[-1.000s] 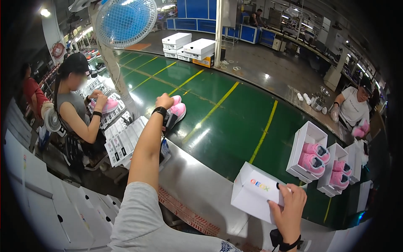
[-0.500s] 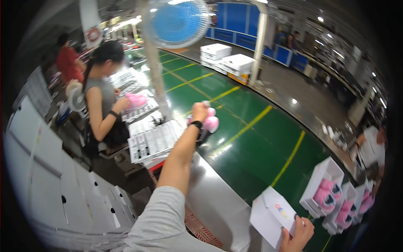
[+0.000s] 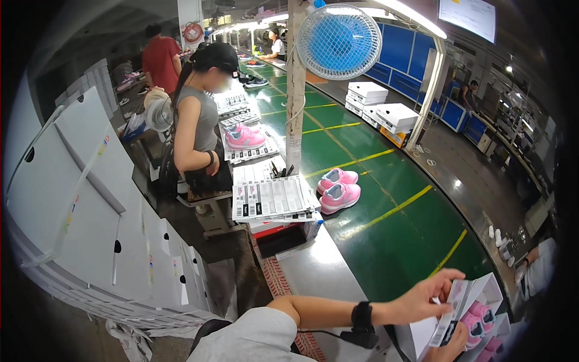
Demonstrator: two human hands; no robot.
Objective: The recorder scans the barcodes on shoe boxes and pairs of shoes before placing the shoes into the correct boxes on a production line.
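My left hand (image 3: 419, 303) is at the lower right, its curled fingers around a small white piece (image 3: 436, 300) that I cannot make out further. Its fingertips reach the edge of a white shoebox lid (image 3: 416, 338), whose narrow side carries a printed label (image 3: 451, 314). Partly hidden below that side, my right hand (image 3: 453, 347) grips the lid. Just beyond, an open white shoebox (image 3: 487, 292) holds a pair of pink shoes (image 3: 474, 329). Another pink pair (image 3: 339, 199) stands on the green conveyor belt, apart from my hands.
Label sheets (image 3: 274, 196) lie stacked beside the belt (image 3: 386, 181). Behind them a co-worker (image 3: 199, 120) sits near pink shoes (image 3: 244, 137) on more sheets. Tall stacks of white boxes (image 3: 90, 181) stand at left. A post (image 3: 295, 90) and a fan (image 3: 339, 42) rise beside the belt.
My left hand has drawn back from the pink shoes on the belt to the lid at the lower right. The lid has turned, showing its labelled side. The co-worker's hand has left the pink shoes there.
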